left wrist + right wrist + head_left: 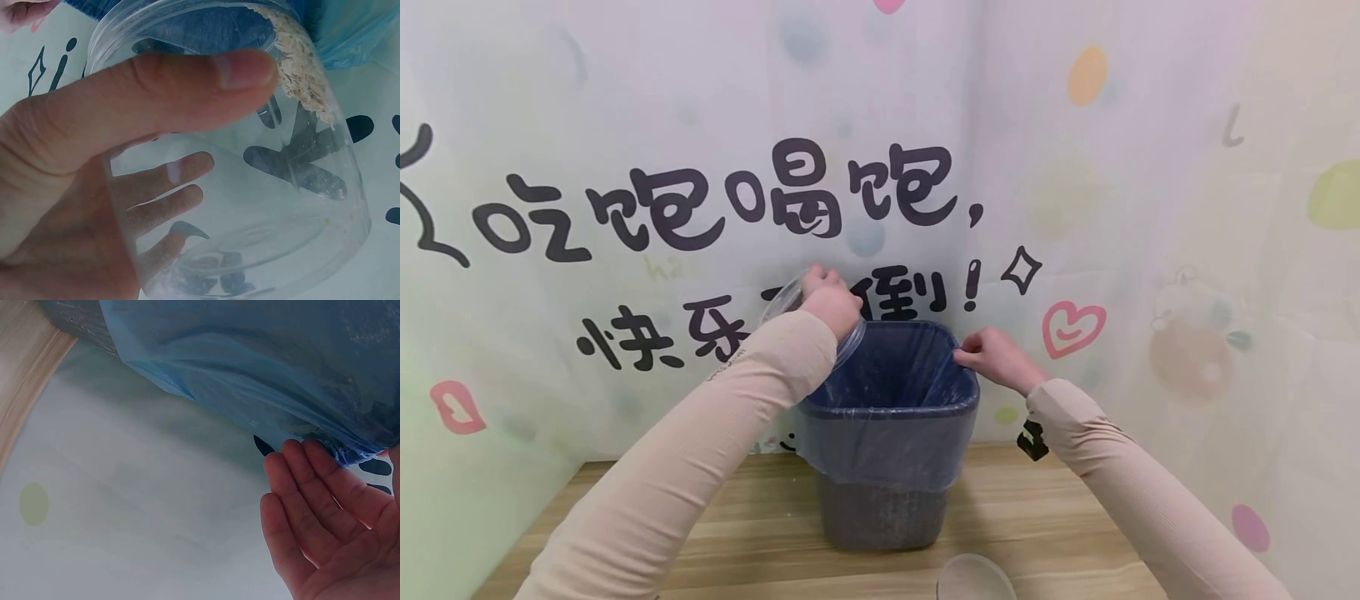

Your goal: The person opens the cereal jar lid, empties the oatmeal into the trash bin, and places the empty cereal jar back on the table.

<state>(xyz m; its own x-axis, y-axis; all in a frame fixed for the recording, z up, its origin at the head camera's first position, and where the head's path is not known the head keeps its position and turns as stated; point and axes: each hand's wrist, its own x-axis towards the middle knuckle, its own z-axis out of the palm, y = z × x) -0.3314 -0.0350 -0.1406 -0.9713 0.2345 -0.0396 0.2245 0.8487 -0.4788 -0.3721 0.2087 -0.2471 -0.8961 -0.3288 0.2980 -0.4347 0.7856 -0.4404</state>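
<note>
My left hand (pixel 831 304) grips a clear plastic jar (pixel 294 219), its thumb across the near wall and its fingers showing through from the far side. The jar is tilted at the left rim of a dark blue bin (pixel 883 517). Pale flakes (pixel 303 69) lie along the jar's wall near its mouth. A thin translucent bin bag (pixel 887 450) lines the bin and hangs over its rim. At the right rim, my right hand (pixel 1000 358) pinches the bag's edge between thumb and forefinger; the other fingers (pixel 306 500) extend beside it.
A round, pale translucent lid (pixel 976 579) lies on the wooden tabletop (pixel 737 517) in front of the bin. Behind stands a white printed backdrop (pixel 700 100) with black characters and coloured shapes. A small black object (pixel 1033 440) shows under the right wrist.
</note>
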